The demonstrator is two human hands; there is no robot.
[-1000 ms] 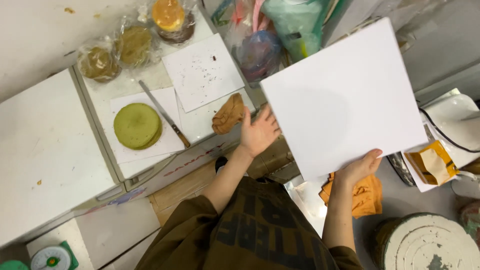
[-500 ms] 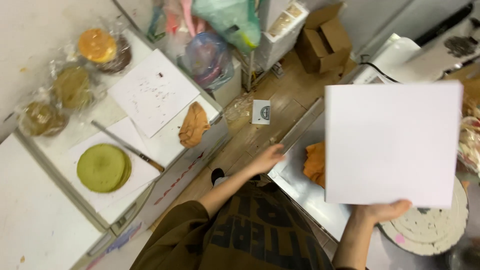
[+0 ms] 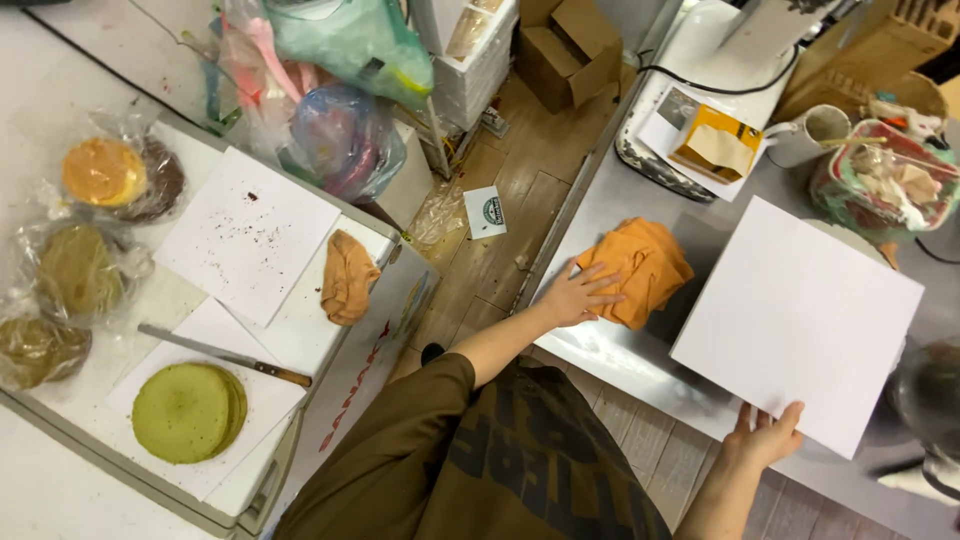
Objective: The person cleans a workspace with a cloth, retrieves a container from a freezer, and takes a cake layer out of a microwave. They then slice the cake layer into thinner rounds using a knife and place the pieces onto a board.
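A large white square board (image 3: 797, 322) hangs tilted over the steel worktop (image 3: 640, 365) on the right side of the scene, its near corner pinched by the right hand (image 3: 765, 435), whose fingers (image 3: 790, 415) close on the board's lower edge with the thumb underneath out of sight. Just left of the board, the left hand (image 3: 578, 293) lies flat with its fingers (image 3: 605, 285) spread loosely on a crumpled orange cloth (image 3: 640, 270) that rests on the same steel worktop; the hand touches the cloth but does not grip it. Farther back on that worktop sit a yellow-orange packet on white paper (image 3: 712, 145), a white mug (image 3: 815, 135) and a clear bag of mixed items (image 3: 880, 180). Between the two work areas runs a wooden floor (image 3: 500, 230) with a cardboard box (image 3: 565, 50) at the far end. On the left, a white worktop (image 3: 300, 330) carries a second white square sheet (image 3: 245, 235) speckled with crumbs, a small tan cloth (image 3: 347, 277), a long knife with a wooden handle (image 3: 225, 355), and a round green cake layer (image 3: 188, 412) on white paper. Wrapped round cake layers in clear plastic (image 3: 105, 180) lie along the far left edge, well apart from both hands.
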